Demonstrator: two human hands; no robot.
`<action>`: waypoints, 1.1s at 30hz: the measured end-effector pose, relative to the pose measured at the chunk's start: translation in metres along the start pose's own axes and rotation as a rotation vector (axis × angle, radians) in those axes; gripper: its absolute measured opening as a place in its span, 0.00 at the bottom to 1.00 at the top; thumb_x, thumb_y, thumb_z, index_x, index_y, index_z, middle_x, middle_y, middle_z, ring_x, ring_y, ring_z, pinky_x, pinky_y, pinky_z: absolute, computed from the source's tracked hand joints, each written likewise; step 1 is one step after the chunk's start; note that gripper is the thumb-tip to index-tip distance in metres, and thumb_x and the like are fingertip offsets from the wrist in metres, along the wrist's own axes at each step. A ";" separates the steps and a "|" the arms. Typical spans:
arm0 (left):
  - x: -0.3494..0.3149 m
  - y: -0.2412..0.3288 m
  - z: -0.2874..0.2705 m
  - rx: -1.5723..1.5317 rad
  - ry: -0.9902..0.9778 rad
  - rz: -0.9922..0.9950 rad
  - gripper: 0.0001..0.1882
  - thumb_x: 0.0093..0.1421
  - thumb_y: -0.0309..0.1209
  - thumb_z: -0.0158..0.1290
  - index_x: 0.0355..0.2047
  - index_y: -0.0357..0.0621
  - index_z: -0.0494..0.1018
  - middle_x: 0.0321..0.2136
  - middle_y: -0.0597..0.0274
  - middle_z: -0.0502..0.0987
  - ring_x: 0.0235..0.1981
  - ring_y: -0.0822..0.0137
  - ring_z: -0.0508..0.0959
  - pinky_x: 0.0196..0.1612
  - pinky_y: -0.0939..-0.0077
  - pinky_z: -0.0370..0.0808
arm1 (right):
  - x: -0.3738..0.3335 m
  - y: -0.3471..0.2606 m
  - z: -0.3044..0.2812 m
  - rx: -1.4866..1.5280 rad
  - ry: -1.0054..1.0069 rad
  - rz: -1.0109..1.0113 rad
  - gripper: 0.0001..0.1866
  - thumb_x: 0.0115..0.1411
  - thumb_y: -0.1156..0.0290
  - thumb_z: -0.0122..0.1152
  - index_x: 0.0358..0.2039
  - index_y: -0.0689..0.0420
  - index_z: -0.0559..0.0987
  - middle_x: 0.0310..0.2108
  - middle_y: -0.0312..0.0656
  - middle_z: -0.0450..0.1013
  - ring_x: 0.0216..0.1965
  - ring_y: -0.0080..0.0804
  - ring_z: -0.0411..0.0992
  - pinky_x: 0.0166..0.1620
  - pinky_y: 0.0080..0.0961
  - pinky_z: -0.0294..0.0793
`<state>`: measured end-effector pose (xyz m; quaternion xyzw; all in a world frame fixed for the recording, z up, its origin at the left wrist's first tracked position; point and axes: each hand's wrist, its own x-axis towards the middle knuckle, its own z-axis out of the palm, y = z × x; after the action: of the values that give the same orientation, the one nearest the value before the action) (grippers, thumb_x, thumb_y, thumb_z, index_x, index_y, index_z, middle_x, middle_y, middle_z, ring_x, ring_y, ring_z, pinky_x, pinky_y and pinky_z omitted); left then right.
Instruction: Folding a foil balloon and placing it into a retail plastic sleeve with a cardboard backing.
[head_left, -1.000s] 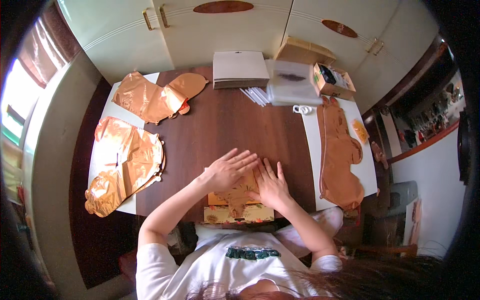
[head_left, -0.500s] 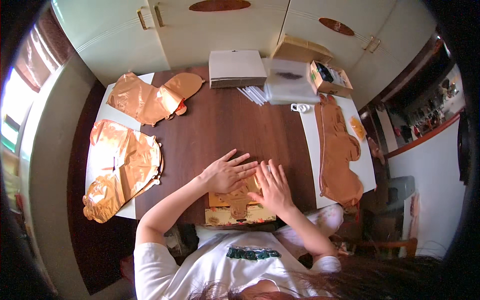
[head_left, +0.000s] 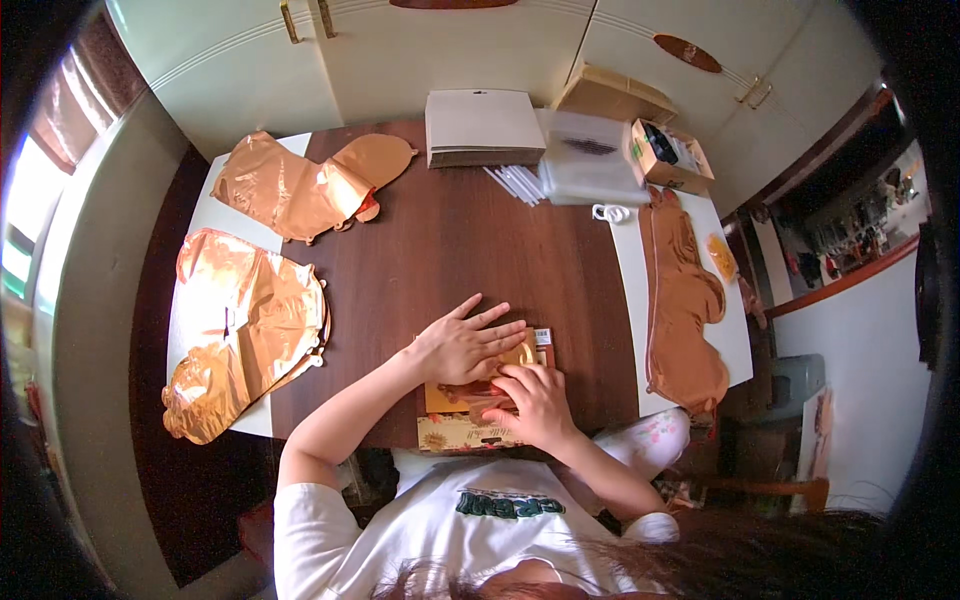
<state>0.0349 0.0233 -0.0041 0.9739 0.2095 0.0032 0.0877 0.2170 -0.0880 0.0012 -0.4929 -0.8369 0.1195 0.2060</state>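
At the near edge of the table lies a patterned cardboard card (head_left: 455, 432) with a printed leaf design and a hanging slot. Flat on its upper part rests my left hand (head_left: 466, 345), fingers stretched and spread. Beside it, my right hand (head_left: 538, 402) has curled its fingers and thumb around a folded brown foil balloon (head_left: 487, 404) that lies on the card. Much of the balloon and the card is covered by my hands.
Large copper-coloured foil balloons (head_left: 255, 320) lie along the left side, with another brown one (head_left: 680, 300) at the right. Toward the back are a stack of cards (head_left: 485, 125), white sticks (head_left: 515, 184), clear plastic bags (head_left: 590, 170), a white coil (head_left: 610, 213) and an open box (head_left: 675, 155).
My right hand has moved down toward the card's near end, and its fingers have gone from outstretched to curled around the folded foil. My left hand stays flat on the card.
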 end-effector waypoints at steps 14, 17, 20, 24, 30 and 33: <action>0.001 -0.003 0.002 -0.021 -0.004 0.012 0.29 0.63 0.43 0.30 0.64 0.56 0.50 0.66 0.72 0.48 0.67 0.60 0.44 0.66 0.51 0.37 | 0.002 0.002 -0.003 -0.061 -0.065 -0.074 0.34 0.43 0.44 0.64 0.47 0.52 0.74 0.50 0.39 0.66 0.54 0.36 0.60 0.55 0.42 0.56; 0.001 -0.003 0.001 -0.018 -0.016 0.006 0.29 0.62 0.43 0.30 0.64 0.57 0.50 0.66 0.72 0.48 0.67 0.60 0.44 0.66 0.51 0.37 | 0.001 0.001 0.002 -0.051 -0.020 -0.053 0.29 0.45 0.48 0.64 0.44 0.51 0.75 0.49 0.37 0.67 0.54 0.34 0.61 0.54 0.41 0.57; 0.001 -0.004 0.003 -0.023 -0.011 0.012 0.29 0.63 0.43 0.30 0.64 0.57 0.50 0.66 0.72 0.48 0.67 0.60 0.44 0.66 0.51 0.37 | 0.005 0.002 0.004 -0.016 0.054 -0.031 0.21 0.47 0.54 0.65 0.39 0.51 0.78 0.45 0.34 0.70 0.50 0.33 0.65 0.52 0.39 0.59; 0.002 -0.003 0.003 -0.031 -0.024 0.006 0.28 0.64 0.43 0.29 0.64 0.57 0.51 0.66 0.72 0.48 0.67 0.61 0.44 0.66 0.50 0.36 | 0.009 0.006 0.007 0.060 0.117 -0.015 0.14 0.46 0.61 0.66 0.34 0.52 0.79 0.40 0.31 0.73 0.44 0.32 0.68 0.48 0.36 0.62; 0.001 -0.004 0.003 -0.050 -0.038 0.002 0.28 0.64 0.45 0.29 0.64 0.57 0.51 0.66 0.73 0.48 0.67 0.61 0.44 0.66 0.50 0.35 | 0.020 0.000 0.000 -0.066 0.204 -0.098 0.10 0.43 0.69 0.66 0.28 0.50 0.76 0.33 0.30 0.72 0.38 0.29 0.69 0.44 0.33 0.63; 0.001 -0.005 0.005 -0.052 -0.024 0.012 0.28 0.65 0.45 0.29 0.64 0.57 0.50 0.66 0.73 0.48 0.67 0.61 0.43 0.66 0.50 0.35 | 0.022 0.000 0.002 -0.149 0.221 -0.195 0.10 0.42 0.70 0.65 0.27 0.50 0.74 0.30 0.30 0.70 0.36 0.28 0.69 0.43 0.32 0.63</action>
<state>0.0339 0.0272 -0.0097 0.9724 0.2026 -0.0026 0.1154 0.2071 -0.0689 0.0047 -0.4333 -0.8596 -0.0186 0.2702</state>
